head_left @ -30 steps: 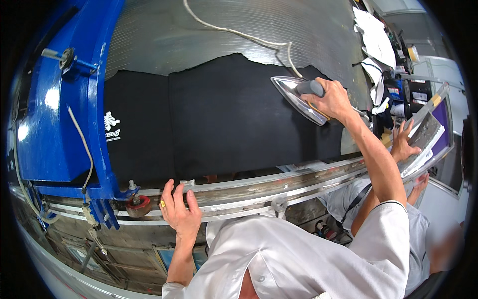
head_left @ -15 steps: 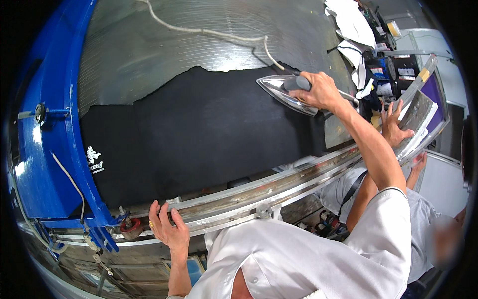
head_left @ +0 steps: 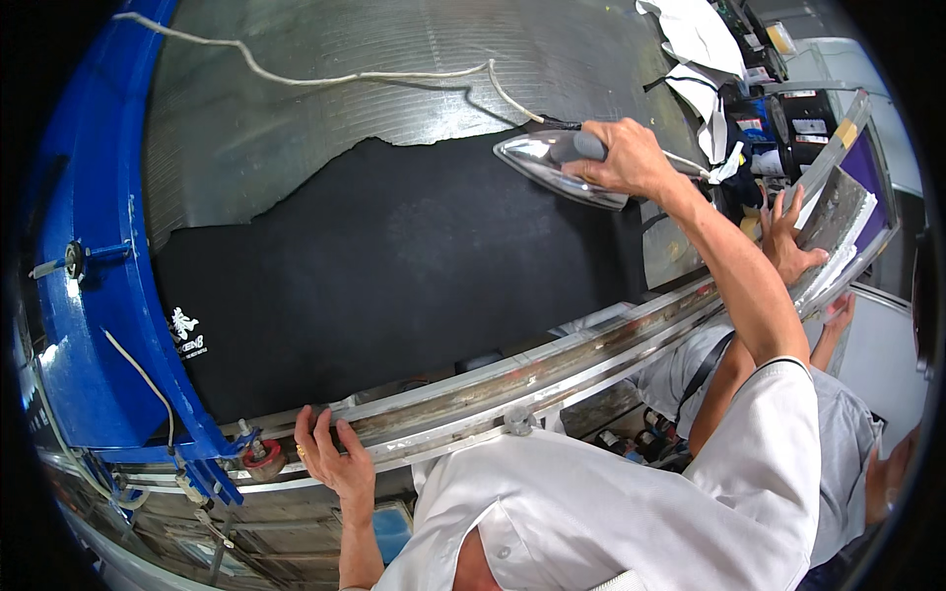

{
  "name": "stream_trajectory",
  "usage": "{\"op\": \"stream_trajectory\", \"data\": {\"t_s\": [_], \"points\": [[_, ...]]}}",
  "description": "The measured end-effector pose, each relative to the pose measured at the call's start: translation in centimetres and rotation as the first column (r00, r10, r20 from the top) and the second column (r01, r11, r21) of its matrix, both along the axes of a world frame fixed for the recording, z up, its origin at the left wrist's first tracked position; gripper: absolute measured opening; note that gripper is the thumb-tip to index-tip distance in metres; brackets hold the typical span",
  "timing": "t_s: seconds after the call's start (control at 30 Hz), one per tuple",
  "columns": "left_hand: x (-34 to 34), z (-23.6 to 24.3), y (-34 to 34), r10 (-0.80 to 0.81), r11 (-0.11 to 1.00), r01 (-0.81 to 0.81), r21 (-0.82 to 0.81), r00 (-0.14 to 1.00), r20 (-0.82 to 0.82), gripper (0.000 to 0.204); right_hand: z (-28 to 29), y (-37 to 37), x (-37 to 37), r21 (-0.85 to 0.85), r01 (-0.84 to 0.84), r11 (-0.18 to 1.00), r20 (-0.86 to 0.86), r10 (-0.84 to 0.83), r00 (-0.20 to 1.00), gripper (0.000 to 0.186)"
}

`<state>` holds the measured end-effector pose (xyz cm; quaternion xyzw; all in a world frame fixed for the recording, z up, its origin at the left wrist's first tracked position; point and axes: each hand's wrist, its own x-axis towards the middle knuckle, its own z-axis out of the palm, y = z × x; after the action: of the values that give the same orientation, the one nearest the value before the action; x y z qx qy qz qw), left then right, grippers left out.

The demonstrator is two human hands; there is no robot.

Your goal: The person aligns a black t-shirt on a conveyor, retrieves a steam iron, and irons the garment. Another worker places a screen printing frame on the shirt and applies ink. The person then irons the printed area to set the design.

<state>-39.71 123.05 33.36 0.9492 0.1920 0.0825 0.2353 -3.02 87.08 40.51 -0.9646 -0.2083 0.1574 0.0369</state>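
My right hand [head_left: 631, 161] is closed round the grey handle of a clothes iron [head_left: 554, 164]. The iron sits over the far right part of a flat black fabric piece [head_left: 394, 256], its pointed tip toward the left. White lettering [head_left: 184, 330] marks the fabric's left edge. My left hand [head_left: 335, 455] rests on the near metal rail [head_left: 473, 399], fingers apart and holding nothing. A pale cord [head_left: 374, 75] runs from the iron across the metal table [head_left: 296, 108].
A blue machine frame [head_left: 108, 246] borders the left side. At the right, a co-worker's hand [head_left: 788, 241] presses a board beside a screen frame with purple mesh [head_left: 867, 187]. Black containers [head_left: 803, 128] and white cloth [head_left: 695, 44] stand at the far right.
The iron in my right hand has shifted slightly left and away, and its cord has swung left. My left hand stays on the rail.
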Motion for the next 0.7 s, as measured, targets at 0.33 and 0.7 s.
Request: {"op": "stream_trajectory", "data": {"t_s": [0.33,0.7], "points": [[-0.1,0.0,0.0,0.011,1.0,-0.01,0.005,1.0,-0.028,0.019,-0.2,1.5,-2.7,0.037,-0.067,0.997,0.033,0.066,0.997,0.038],[-0.5,0.1,-0.1,0.026,1.0,-0.026,0.018,0.999,-0.035,0.021,-0.5,12.4,-7.6,0.081,-0.296,0.952,0.087,0.289,0.953,0.048]]}}
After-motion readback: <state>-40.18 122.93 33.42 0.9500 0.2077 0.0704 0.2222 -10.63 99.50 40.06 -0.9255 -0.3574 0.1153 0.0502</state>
